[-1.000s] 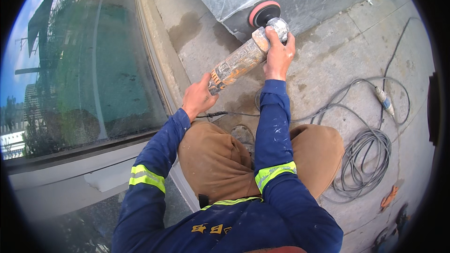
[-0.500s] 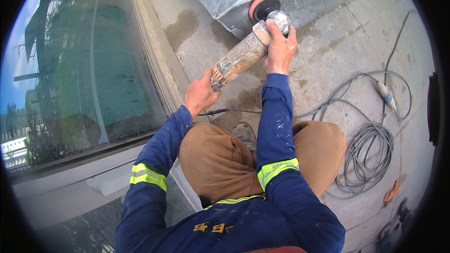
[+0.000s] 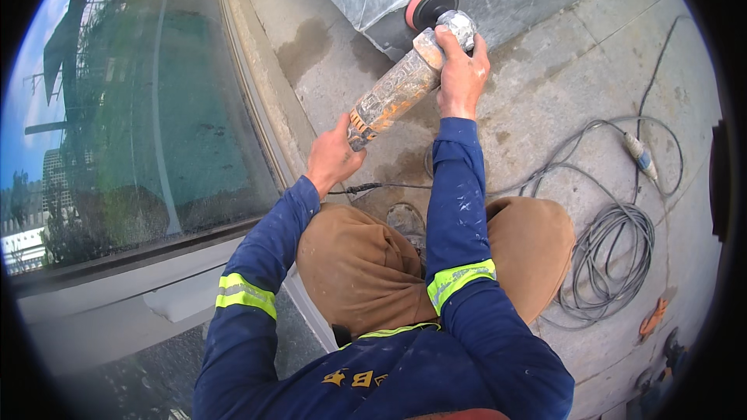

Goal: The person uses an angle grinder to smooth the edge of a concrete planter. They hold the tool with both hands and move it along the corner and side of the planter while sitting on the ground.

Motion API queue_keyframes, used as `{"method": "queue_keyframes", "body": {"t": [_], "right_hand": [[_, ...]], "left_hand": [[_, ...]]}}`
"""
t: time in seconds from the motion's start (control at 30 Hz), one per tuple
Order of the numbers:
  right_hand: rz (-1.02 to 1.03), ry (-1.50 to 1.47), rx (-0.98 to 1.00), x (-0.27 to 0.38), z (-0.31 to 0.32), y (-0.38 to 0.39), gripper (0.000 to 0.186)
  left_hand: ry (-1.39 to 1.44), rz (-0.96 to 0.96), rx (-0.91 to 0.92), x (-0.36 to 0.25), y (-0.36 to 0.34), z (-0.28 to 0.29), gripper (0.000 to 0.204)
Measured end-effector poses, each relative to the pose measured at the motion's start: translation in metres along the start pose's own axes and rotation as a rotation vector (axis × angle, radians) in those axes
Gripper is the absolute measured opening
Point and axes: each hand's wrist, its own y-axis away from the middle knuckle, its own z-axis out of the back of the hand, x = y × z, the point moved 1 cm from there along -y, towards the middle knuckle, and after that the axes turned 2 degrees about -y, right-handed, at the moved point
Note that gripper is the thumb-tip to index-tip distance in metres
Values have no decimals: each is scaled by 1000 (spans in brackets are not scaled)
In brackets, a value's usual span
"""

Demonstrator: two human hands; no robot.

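Observation:
Both of my hands hold a worn, dust-caked angle polisher [image 3: 393, 95] with orange patches on its body. My left hand [image 3: 334, 157] is wrapped round its rear end, where the power cord comes out. Up at the metal gear head, my right hand [image 3: 462, 78] grips with the thumb over the top; some of its fingers are hidden underneath. A round black pad with a pink-red rim [image 3: 430, 6] is fitted to the head. It is tilted against the vertical face of a grey stone block [image 3: 506, 6]; whether it spins I cannot tell.
A glass pane [image 3: 148, 124] in a pale frame runs along my left. On the paving at right lie a coiled grey cable [image 3: 615, 253], a cable connector [image 3: 640, 157] and a small orange object [image 3: 654, 317]. Dark tools sit at the lower right rim. Damp stains mark the paving.
The polisher's head and pad have moved slightly left and up along the stone face, my right hand going with them. My left hand has hardly moved.

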Motion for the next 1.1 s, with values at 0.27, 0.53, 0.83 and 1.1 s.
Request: {"method": "queue_keyframes", "body": {"t": [0.27,0.53,0.83,1.1], "right_hand": [[-66,-9,-2,-6,4,-2,67],[-59,17,-57,-13,2,7,68],[24,64,16,-21,-3,7,68],[64,76,70,-8,-11,27,64]], "left_hand": [[-38,6,24,0,2,1,55],[-5,23,26,0,8,8,54],[13,20,15,8,12,8,56],[48,26,-37,21,22,4,57]]}}
